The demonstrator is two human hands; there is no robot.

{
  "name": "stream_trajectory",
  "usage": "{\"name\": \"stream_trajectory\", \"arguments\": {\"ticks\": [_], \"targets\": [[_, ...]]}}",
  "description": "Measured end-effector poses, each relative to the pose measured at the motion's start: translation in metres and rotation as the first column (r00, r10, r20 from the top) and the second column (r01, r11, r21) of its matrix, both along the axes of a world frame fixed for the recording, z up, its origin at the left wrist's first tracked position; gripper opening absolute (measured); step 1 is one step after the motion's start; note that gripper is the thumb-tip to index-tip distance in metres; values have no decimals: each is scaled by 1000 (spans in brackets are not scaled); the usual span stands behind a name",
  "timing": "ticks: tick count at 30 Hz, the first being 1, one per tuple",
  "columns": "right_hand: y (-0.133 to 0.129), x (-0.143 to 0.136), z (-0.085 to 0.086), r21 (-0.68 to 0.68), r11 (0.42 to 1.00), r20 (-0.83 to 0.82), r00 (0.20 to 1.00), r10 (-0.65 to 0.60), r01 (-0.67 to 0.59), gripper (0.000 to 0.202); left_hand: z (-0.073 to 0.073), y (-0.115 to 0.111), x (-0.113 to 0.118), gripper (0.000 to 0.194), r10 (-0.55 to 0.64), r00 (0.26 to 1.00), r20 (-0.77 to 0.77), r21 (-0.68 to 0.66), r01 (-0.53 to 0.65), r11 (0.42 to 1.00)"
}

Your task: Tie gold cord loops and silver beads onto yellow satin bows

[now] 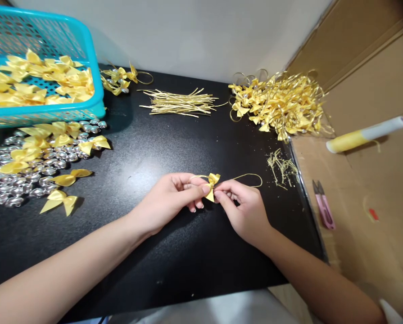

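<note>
Two hands on one tiny yellow bow right now, held above a black table. Left hand has the bow pinched between thumb and fingers. Right hand is curled in a pinch right at the bow's right edge, gripping the gold cord, whose loop sticks out past the knuckles. Can't see exactly where the fingertips meet it, they're too tight together.

Going around the bow: straight behind it there's a bundle of gold strips. Behind and to its right, a big heap of bows with gold loops. Right of it, some thin scraps, then pink snips lying on cardboard, with a yellow-and-white tube farther back.

Left of it, a spread of silver beads with loose bows on and beside them. Back left of it, a turquoise basket holding lots more.
</note>
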State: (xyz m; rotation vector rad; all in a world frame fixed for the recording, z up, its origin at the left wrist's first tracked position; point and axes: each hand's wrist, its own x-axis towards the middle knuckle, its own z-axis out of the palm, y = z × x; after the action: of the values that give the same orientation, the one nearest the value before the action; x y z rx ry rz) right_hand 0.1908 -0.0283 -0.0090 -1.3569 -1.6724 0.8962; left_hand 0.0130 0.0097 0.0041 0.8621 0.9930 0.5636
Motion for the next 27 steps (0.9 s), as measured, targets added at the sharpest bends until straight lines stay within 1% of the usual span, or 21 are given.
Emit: {"name": "stream_trajectory", "arguments": {"ticks": [3,5,6,8,10,11,13,15,18,20,22,24,27], "targets": [[1,0,1,17,1000,13,1000,-12,12,16,3,-1,3,20,-7,998,-59,28,8,1000],[1,1,4,79,995,51,997,-60,56,12,4,-3,5,18,26,996,-91,56,-21,998],[1,1,5,144,985,75,992,-102,91,10,5,-4,6,17,48,993,-105,69,-41,997],[0,3,9,317,939,122,977,-178,131,8,5,-6,8,15,85,987,-133,94,-73,993],[-1,4,11,463,882,191,962,-195,86,9,5,-9,9,14,105,983,-153,118,-87,989],[-2,4,11,500,865,237,953,-187,46,9,5,-10,10,13,112,981,-156,133,-91,987],[-3,3,11,503,864,321,931,-175,-11,8,5,-13,11,13,121,980,-156,166,-94,982],[-4,3,9,477,879,360,915,-184,-11,8,4,-14,12,14,122,979,-163,194,-89,977],[-4,3,9,457,889,366,911,-189,1,10,3,-15,13,16,112,978,-176,208,-74,975],[-4,4,12,479,878,328,927,-182,3,7,3,-15,12,15,112,977,-182,211,-73,975],[-3,5,15,487,873,246,956,-158,19,9,2,-14,11,14,127,973,-195,222,-83,972],[-3,5,16,449,893,169,978,-122,33,13,2,-14,10,13,141,967,-212,236,-89,968],[-2,5,12,332,942,119,989,-87,43,25,3,-13,9,12,132,967,-219,245,-76,966]]}}
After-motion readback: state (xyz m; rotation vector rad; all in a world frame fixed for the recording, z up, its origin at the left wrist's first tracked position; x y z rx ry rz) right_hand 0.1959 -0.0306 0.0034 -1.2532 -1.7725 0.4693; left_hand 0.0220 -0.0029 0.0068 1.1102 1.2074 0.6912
